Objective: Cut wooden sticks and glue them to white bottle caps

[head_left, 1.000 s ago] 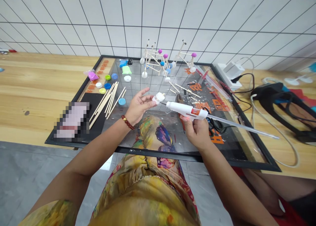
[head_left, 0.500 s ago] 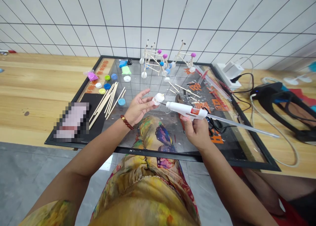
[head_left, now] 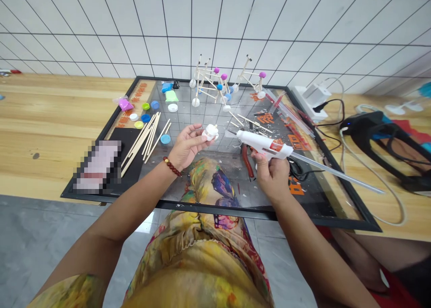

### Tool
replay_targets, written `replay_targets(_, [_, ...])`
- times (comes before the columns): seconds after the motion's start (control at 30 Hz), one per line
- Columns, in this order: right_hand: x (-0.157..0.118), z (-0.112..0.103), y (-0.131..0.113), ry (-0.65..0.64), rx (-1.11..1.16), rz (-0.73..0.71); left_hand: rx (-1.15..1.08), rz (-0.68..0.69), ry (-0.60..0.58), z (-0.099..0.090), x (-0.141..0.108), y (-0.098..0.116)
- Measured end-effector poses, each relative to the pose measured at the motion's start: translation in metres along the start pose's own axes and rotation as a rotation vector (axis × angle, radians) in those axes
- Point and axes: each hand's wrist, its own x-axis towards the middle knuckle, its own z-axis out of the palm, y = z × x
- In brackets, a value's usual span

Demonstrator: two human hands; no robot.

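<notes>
Head view: above the board (head_left: 256, 213), gripping the glue gun (head_left: 262, 144) in the right hand (head_left: 274, 178), at right; pinching the white cap (head_left: 211, 130) in the left hand (head_left: 185, 148), mid-board. Best to go slow, keeping the tip (head_left: 234, 133) off skin.

1. R hand (head_left: 274, 178) grip: our glue gun (head_left: 262, 144), white w/ red patch.
2. L hand (head_left: 187, 147) grip: our piece (head_left: 211, 132), white.
3. Beyond grips we see wall (head_left: 175, 11), white w/ blk grid.
4. Below grips, our clothing (head_left: 191, 272): yellow, multicol. blotches, purple butterfly print.
</notes>
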Motion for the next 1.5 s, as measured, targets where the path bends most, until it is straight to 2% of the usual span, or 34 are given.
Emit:
replay_targets(0.3, [-0.001, 0.001, 0.005, -0.012, 0.092, 0.123, 0.076, 0.154, 0.124, 0.000, 0.002, 0.001])
replay_targets(0.63, [-0.001, 0.001, 0.005, -0.027, 0.111, 0.148, 0.038, 0.155, 0.159, -0.003, 0.006, 0.000])
replay_targets(0.77, [-0.001, 0.001, 0.003, -0.032, 0.097, 0.119, 0.038, 0.092, 0.164, -0.001, 0.004, 0.001])
replay_targets(0.97, [-0.001, 0.000, -0.006, -0.060, 0.074, -0.022, -0.049, -0.092, 0.073, 0.003, 0.001, 0.004])
replay_targets(1.1, [-0.002, 0.001, -0.009, -0.109, 0.070, -0.055, -0.096, -0.198, 0.054, 0.003, 0.000, 0.003])
replay_targets(1.5, [-0.008, 0.009, -0.001, -0.061, 0.023, -0.118, -0.101, -0.203, -0.008, 0.005, -0.002, -0.002])
